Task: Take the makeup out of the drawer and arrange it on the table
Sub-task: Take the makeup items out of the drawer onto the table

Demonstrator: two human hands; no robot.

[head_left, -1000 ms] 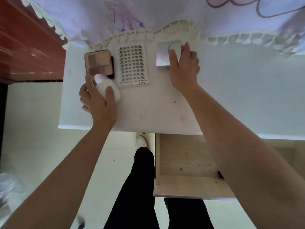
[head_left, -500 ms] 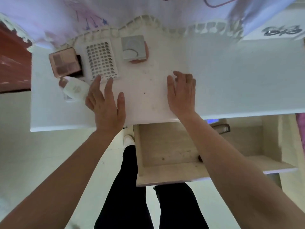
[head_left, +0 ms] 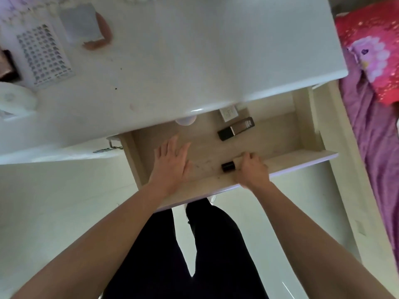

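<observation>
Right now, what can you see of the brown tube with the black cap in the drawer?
The tube is a squared stick: glossy black cap on its near-left end, translucent brown body with pale lettering too blurred to read. Looks plastic. Capped, it lies flat and diagonal on the drawer floor near the back, beside a white box; contact between them is unclear. Neither the left hand nor the right hand touches it.

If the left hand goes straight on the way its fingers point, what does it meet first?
Likely the pale round item at the back of the drawer, half under the table edge. The left hand is open; height unclear.
</observation>
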